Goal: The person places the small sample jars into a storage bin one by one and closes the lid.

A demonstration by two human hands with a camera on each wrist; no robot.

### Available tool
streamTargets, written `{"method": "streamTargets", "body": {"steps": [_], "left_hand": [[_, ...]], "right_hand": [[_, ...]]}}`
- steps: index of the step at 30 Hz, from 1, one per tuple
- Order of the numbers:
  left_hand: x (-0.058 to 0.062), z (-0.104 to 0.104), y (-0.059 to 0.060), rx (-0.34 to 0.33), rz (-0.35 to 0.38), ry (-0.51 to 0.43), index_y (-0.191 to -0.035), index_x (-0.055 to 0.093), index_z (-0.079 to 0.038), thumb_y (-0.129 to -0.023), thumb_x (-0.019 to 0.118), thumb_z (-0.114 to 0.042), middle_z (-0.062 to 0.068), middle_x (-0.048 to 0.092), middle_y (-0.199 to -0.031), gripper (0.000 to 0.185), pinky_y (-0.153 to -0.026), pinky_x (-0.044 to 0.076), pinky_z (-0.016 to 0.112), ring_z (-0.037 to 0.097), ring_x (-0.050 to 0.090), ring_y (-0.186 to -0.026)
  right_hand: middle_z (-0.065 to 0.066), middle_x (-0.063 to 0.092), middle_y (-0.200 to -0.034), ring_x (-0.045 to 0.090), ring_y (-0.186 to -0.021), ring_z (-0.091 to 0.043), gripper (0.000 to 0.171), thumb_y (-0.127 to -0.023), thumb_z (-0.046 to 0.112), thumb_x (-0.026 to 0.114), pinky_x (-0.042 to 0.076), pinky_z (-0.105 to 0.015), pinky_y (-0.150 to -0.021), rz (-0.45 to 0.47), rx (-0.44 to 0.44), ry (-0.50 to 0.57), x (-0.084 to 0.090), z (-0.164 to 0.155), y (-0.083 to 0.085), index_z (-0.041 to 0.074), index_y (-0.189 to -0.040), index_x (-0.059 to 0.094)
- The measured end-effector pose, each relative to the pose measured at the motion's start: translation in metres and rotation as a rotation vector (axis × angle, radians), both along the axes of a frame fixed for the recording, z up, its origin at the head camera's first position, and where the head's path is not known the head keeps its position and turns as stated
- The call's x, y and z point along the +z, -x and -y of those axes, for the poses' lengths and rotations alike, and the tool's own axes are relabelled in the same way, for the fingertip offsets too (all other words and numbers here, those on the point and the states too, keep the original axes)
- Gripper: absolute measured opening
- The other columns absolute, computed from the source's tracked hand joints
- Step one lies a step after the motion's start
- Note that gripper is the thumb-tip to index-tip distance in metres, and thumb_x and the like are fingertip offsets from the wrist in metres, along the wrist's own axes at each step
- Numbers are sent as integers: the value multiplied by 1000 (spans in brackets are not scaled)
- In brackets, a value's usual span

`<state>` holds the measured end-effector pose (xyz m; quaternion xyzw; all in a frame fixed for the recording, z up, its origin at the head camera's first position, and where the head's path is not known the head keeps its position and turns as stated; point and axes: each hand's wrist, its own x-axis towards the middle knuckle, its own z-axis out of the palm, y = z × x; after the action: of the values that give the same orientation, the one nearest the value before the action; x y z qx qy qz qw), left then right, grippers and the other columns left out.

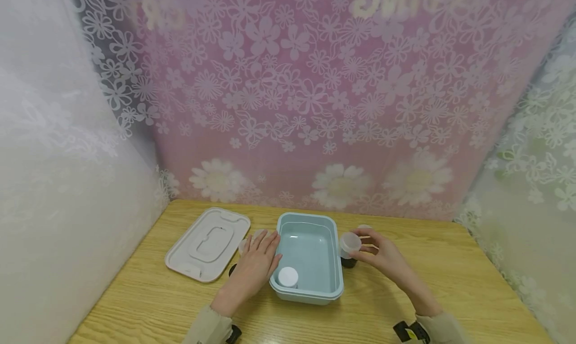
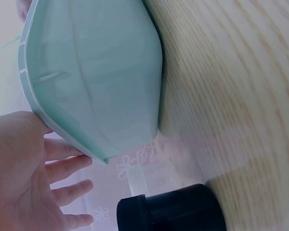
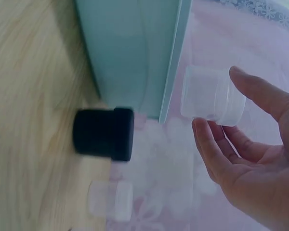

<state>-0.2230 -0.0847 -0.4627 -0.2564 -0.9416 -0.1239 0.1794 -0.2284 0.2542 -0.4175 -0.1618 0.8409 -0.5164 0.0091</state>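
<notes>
Holding a small clear jar between thumb and fingers, the right hand keeps it lifted just beside the right rim of the pale blue box, near the box's far right corner. In the right wrist view the clear jar is pinched at its lid end and hangs above the desk, close to the box wall but apart from it. Below it a black jar stands on the desk against the box's side, and another clear jar stands a little beyond that. The left hand lies flat at the box's left rim, its fingers straight and spread, gripping nothing; whether they actually touch the rim cannot be told. A second black jar sits just beside that hand on the desk. Inside the box, at the near left corner, stands a white-lidded jar. The box's white lid lies flat on the desk to the left, apart from the box.
</notes>
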Motion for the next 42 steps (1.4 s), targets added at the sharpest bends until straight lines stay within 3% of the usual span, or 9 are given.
{"method": "streamTargets", "body": {"steps": [10,21,28,42], "left_hand": [[1,0,0,-6,0,-6,-146,53,0,-107,54,-29,15,50,-151,49,-116,30,65,39,40,-144],[2,0,-2,-2,1,-3,-145,54,-1,-106,55,-28,15,51,-150,48,-115,30,65,39,41,-143],[2,-1,0,7,5,13,-146,53,-1,-106,54,-29,14,50,-151,49,-115,31,64,39,40,-143],[2,-2,-1,11,-14,10,-144,55,0,-106,56,-28,15,52,-149,47,-114,33,64,38,42,-143]], "right_hand": [[-27,50,-140,65,-114,-39,59,-93,17,76,59,-31,-89,-10,66,16,-1,38,17,-2,-143,51],[-21,61,-127,64,-110,-39,53,-89,20,80,59,-39,-91,-59,122,-58,-17,79,33,-3,-132,60],[-17,63,-128,64,-111,-38,53,-88,24,82,59,-39,-89,-83,142,-142,-26,93,40,1,-131,62],[-22,64,-124,66,-109,-41,47,-85,6,81,61,-37,-85,-66,269,-262,-32,115,53,-6,-126,62]]}}
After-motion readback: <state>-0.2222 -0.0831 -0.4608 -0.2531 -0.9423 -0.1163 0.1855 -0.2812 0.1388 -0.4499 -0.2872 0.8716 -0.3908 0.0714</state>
